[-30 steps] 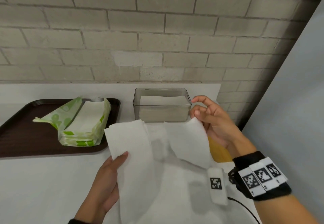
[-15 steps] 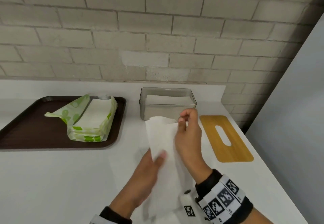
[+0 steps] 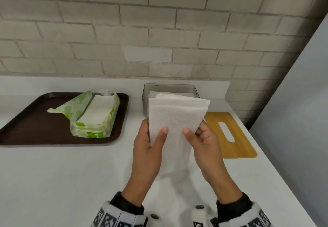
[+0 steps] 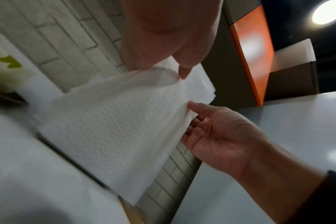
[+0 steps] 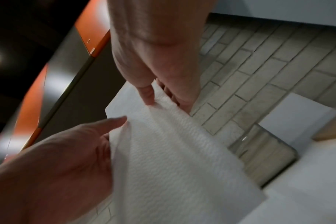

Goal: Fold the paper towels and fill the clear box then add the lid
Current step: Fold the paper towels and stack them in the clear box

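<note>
Pale brick backs the white worktop (image 3: pixel 53 173), where the left hand (image 3: pixel 147 148) and right hand (image 3: pixel 204 143) now pinch one folded paper towel (image 3: pixel 175 125), thumbs on top, fingers behind. A second ago it hung open between them. Its upper edge hides much of the clear box (image 3: pixel 147 93) behind; beside the box lie the wooden lid (image 3: pixel 239 138) and a brown tray (image 3: pixel 26 129) holding the towel pack (image 3: pixel 95 116).
</note>
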Action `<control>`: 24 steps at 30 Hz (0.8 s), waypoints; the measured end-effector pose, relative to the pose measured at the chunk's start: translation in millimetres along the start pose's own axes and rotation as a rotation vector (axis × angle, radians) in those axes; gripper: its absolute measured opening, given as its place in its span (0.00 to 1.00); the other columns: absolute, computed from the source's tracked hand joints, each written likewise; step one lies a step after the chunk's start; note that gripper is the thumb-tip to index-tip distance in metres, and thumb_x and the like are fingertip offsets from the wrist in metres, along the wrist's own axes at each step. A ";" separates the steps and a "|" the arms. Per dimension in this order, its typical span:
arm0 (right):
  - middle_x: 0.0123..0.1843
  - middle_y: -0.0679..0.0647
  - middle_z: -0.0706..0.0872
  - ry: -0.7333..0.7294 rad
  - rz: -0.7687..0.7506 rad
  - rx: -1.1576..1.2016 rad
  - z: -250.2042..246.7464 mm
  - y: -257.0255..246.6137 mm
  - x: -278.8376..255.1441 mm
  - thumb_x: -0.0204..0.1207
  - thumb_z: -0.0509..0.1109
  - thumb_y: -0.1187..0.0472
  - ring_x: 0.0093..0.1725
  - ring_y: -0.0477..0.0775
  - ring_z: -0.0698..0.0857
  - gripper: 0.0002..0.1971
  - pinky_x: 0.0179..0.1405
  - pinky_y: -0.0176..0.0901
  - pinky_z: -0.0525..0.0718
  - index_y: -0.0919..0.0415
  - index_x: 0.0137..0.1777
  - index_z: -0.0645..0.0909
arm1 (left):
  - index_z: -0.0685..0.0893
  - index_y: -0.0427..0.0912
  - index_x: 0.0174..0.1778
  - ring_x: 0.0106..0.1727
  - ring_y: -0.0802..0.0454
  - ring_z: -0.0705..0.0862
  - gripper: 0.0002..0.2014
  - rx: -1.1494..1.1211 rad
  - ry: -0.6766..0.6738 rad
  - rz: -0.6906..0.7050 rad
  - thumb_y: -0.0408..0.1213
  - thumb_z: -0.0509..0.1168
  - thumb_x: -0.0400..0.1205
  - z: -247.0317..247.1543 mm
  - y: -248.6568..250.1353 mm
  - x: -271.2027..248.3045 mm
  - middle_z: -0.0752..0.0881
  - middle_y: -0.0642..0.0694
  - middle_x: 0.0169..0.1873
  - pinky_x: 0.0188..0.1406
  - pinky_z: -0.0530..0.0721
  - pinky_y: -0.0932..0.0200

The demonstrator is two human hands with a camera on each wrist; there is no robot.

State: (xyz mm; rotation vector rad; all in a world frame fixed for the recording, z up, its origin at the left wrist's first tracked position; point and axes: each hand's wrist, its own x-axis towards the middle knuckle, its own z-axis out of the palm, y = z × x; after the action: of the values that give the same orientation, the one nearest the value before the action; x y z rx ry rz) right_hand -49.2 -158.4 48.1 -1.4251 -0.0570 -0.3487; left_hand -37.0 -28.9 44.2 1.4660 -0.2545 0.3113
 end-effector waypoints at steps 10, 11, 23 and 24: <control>0.54 0.44 0.88 -0.113 0.286 -0.329 -11.1 37.0 -7.0 0.69 0.77 0.65 0.54 0.46 0.87 0.20 0.55 0.44 0.87 0.46 0.58 0.79 | 0.84 0.47 0.48 0.48 0.51 0.89 0.11 -0.225 0.066 -0.191 0.33 0.73 0.71 -5.1 -19.8 3.8 0.90 0.49 0.44 0.44 0.87 0.56; 0.54 0.45 0.88 -0.189 0.354 -0.427 -16.0 35.9 -7.5 0.68 0.78 0.65 0.54 0.47 0.87 0.20 0.57 0.46 0.86 0.48 0.58 0.81 | 0.84 0.46 0.47 0.46 0.52 0.88 0.11 -0.273 0.082 -0.203 0.35 0.72 0.69 -10.0 -17.7 6.0 0.90 0.50 0.42 0.42 0.87 0.58; 0.38 0.48 0.89 0.180 0.325 -0.034 -59.6 29.0 -12.3 0.69 0.70 0.80 0.40 0.47 0.87 0.19 0.41 0.37 0.82 0.55 0.50 0.80 | 0.84 0.50 0.47 0.48 0.53 0.86 0.16 0.027 0.032 -0.364 0.21 0.64 0.79 -48.4 -49.5 -4.2 0.89 0.53 0.45 0.42 0.82 0.67; 0.41 0.51 0.89 0.186 0.357 -0.044 -56.8 36.8 -15.5 0.70 0.69 0.80 0.43 0.50 0.86 0.19 0.43 0.38 0.80 0.55 0.51 0.80 | 0.84 0.50 0.47 0.48 0.50 0.84 0.16 0.073 0.030 -0.395 0.21 0.63 0.80 -45.6 -56.4 -7.3 0.88 0.51 0.47 0.42 0.79 0.64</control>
State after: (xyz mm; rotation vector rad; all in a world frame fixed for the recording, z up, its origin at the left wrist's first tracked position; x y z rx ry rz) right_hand -63.5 -206.7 0.4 -1.4092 0.3544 -0.1861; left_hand -24.5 11.8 -15.0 1.5452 0.0733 0.0222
